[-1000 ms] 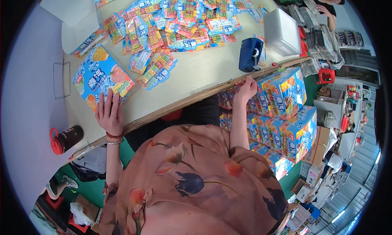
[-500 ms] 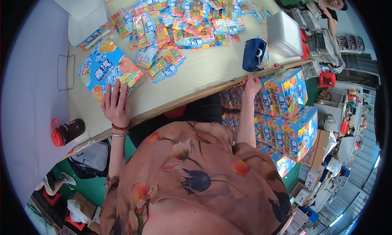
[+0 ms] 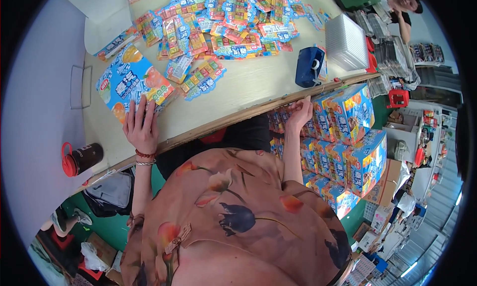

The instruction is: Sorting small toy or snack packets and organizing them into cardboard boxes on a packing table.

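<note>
My left hand lies with its fingers stretched out over the lower edge of a blue box printed with fruit. Just off the table's front edge is my right hand, its fingertips pinched together; whatever is between them is too small to make out. A dark blue tape dispenser stands on the table beyond that hand, close to the edge. Right of the left hand's box are loose colourful blister packs, and more of them form a heap farther back.
An open white-lined carton stands at the back left. Clear plastic trays are stacked at the right. Printed boxes are piled below the table's right edge. A dark bottle with a red lid stands at left. Another person is at the far right.
My right hand has drawn back slightly from the tape dispenser, toward me and to the left, fingers still pinched. The left hand stays on the box.
</note>
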{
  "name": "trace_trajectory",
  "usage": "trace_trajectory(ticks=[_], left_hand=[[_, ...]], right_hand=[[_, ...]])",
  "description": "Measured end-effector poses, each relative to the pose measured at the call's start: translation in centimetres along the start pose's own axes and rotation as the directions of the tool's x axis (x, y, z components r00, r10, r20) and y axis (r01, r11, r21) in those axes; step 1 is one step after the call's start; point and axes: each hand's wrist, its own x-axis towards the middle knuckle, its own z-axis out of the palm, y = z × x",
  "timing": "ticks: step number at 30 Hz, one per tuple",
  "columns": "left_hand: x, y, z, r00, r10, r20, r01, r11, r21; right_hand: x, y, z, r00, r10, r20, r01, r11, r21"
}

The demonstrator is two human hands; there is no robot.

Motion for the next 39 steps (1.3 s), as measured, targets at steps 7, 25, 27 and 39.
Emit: trace_trajectory(ticks=[7, 25, 27, 39], left_hand=[[0.1, 0.0, 0.2, 1.0, 0.021, 0.002, -0.021, 1.0, -0.008], [0.1, 0.1, 0.4, 1.0, 0.011, -0.015, -0.011, 1.0, -0.024], [0.1, 0.1, 0.3, 1.0, 0.018, -0.017, -0.019, 0.999, -0.026], [0.0, 0.0, -0.2, 1.0, -0.005, 0.016, 0.005, 1.0, -0.027]], right_hand=[[0.6, 0.4, -0.9, 0.997, -0.074, -0.02, 0.071, 0.991, -0.116], [3.5, -0.4, -1.0, 0.957, 0.29, -0.014, -0.29, 0.952, -0.095], [2.3, -0.4, -0.9, 0.97, 0.244, -0.015, -0.244, 0.966, -0.09], [-15.8, -6.1, 11.9, 0.316, 0.464, 0.827, -0.381, 0.861, -0.337]])
